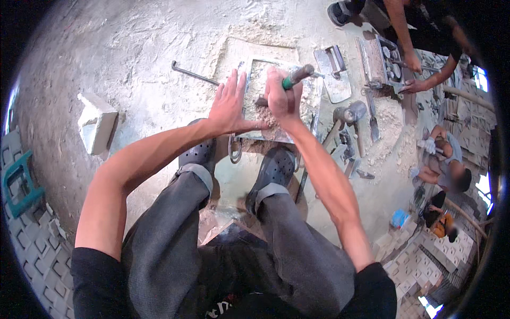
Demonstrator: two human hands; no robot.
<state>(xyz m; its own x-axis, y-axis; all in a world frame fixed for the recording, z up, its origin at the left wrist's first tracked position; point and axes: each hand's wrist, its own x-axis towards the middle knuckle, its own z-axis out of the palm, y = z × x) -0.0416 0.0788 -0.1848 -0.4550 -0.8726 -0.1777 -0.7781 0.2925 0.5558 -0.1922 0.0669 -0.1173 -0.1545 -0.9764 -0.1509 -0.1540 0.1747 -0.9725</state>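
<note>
A rectangular metal frame (248, 95) filled with crumbly pale grit lies on the dusty ground before my feet. My left hand (229, 103) rests on its left side, fingers stretched out and thumb reaching over the near edge. Inside the frame, my right hand (281, 98) is closed around a tool with a rod-like handle (301, 74), brownish with a green band. The handle sticks up past my fist toward the upper right. A dark piece beside the fist may belong to the tool; its working end is hidden. Darker, brownish grit (272, 133) lies near my left thumb.
A bent metal rod (194, 74) and a pale block (95, 125) lie left. Right are a handled metal plate (334, 74), a mallet (350, 113) and a flat blade tool (373, 119). A co-worker's hands (414, 74) work at another mould (388, 58). A teal stool (21, 183) stands far left.
</note>
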